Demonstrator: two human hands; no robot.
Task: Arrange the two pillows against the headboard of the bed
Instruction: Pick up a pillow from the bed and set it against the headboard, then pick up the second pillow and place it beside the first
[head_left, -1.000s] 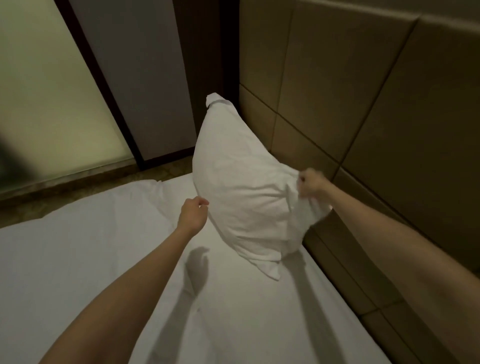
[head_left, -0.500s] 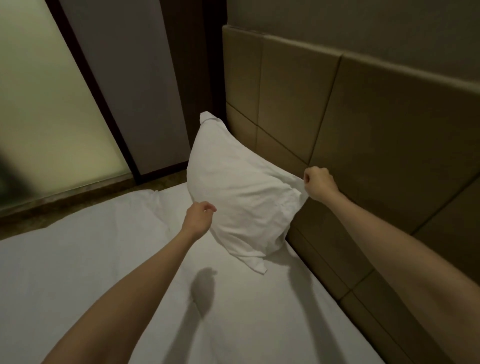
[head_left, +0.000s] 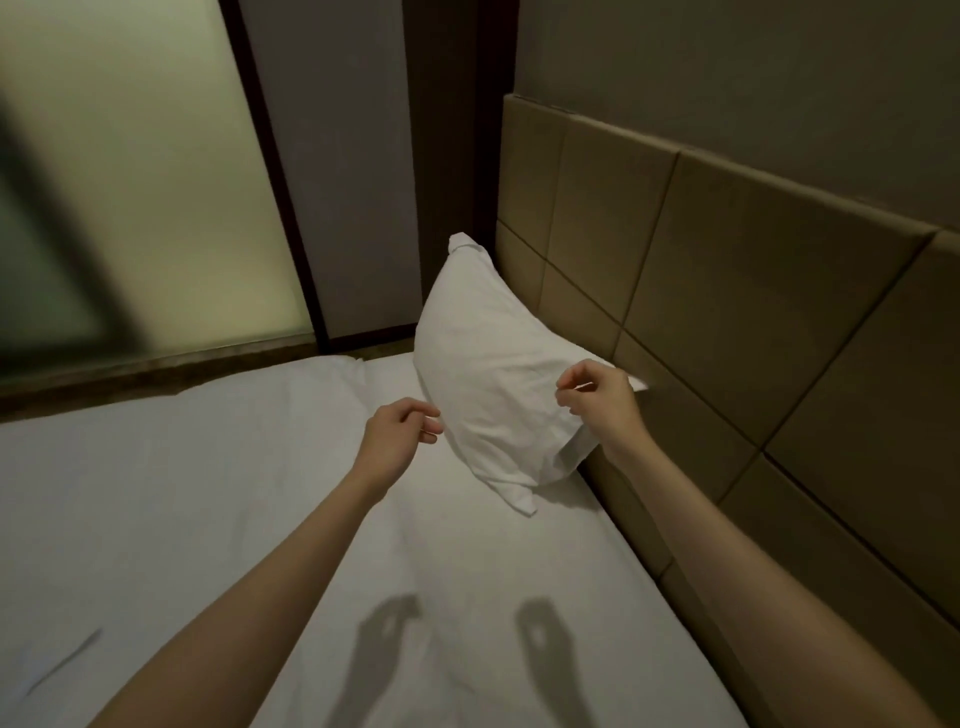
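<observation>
One white pillow stands on its long edge at the far corner of the bed and leans against the tan padded headboard. My left hand hovers just left of the pillow's lower edge with its fingers loosely curled and nothing in them. Over the pillow's near end, my right hand is also loosely curled and holds nothing. A second pillow is not in view.
A white sheet covers the mattress, which runs along the headboard on the right. A frosted glass panel and a dark frame stand beyond the bed's far side, with a strip of floor between.
Both hands have let go of the pillow and drawn back a little. The pillow has settled lower against the headboard.
</observation>
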